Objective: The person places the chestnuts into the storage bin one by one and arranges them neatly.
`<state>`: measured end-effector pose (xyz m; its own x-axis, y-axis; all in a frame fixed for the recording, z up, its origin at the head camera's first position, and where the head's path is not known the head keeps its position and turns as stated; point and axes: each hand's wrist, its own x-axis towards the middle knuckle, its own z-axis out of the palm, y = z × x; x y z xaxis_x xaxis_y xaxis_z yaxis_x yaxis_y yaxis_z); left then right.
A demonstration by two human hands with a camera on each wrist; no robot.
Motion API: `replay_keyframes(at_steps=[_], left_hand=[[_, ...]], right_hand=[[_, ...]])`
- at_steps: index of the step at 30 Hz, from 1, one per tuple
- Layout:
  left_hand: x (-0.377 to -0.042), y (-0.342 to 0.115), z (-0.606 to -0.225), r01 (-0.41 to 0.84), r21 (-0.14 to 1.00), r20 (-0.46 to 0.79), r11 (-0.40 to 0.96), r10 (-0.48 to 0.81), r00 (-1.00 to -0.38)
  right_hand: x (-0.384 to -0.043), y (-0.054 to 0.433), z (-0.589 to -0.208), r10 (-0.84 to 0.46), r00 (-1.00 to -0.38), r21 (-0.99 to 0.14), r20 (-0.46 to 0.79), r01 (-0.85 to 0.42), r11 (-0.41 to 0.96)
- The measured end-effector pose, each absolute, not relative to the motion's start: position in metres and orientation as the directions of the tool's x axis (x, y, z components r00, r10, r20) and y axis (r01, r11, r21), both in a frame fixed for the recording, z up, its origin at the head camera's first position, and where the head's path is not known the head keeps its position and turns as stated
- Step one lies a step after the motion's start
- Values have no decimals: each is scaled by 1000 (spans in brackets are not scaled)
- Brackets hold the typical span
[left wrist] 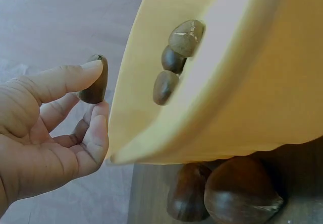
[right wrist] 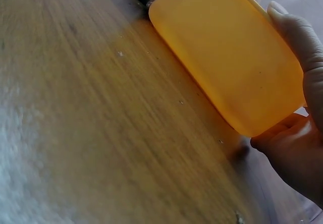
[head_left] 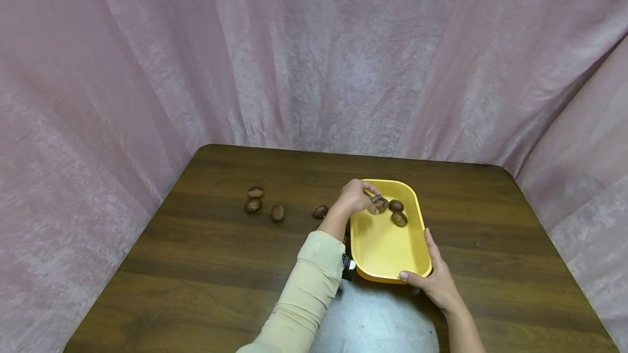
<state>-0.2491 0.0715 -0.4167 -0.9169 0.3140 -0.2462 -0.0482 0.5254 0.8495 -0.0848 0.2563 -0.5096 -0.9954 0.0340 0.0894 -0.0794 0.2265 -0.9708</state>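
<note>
My left hand [head_left: 354, 198] pinches a chestnut [left wrist: 96, 85] between thumb and fingers, over the far left part of a yellow plastic tub [head_left: 390, 252]. More chestnuts [left wrist: 165, 87] lie together inside the tub, close to where the left hand works; in the head view they gather near its far end. At the tub's near right corner, my right hand [head_left: 439, 282] grips the wall, its thumb at the near rim and fingers along the right side. The right wrist view shows the tub's outer wall [right wrist: 227, 57] against that hand.
Just left of the tub, chestnuts [head_left: 320, 212] lie on the brown wooden table [head_left: 206, 266], some partly hidden by the left arm. Farther left is a small group of chestnuts [head_left: 253, 205]. A grey sheet [head_left: 378, 320] lies at the near side. Pink curtains [head_left: 343, 59] hang behind.
</note>
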Motion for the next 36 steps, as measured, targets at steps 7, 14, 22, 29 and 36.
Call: replay_keyframes(at_steps=[7, 14, 22, 29, 36], left_hand=[[-255, 86, -416, -37, 791, -286, 611, 314, -905], [-263, 98, -422, -103, 769, -354, 631, 287, -890], [-270, 111, -439, -143, 746, -404, 650, 272, -873], [-269, 118, -454, -105, 685, -416, 721, 269, -868], [-266, 121, -459, -86, 670, -403, 737, 263, -877]], right_hand=[[-82, 258, -510, 44, -996, -969, 83, -71, 235], [-81, 257, -511, 45, -995, -973, 94, -82, 214], [-81, 256, -510, 55, -995, -970, 87, -72, 233], [-80, 256, -511, 63, -996, -971, 71, -55, 231], [-79, 256, -511, 56, -997, -979, 61, -49, 199]])
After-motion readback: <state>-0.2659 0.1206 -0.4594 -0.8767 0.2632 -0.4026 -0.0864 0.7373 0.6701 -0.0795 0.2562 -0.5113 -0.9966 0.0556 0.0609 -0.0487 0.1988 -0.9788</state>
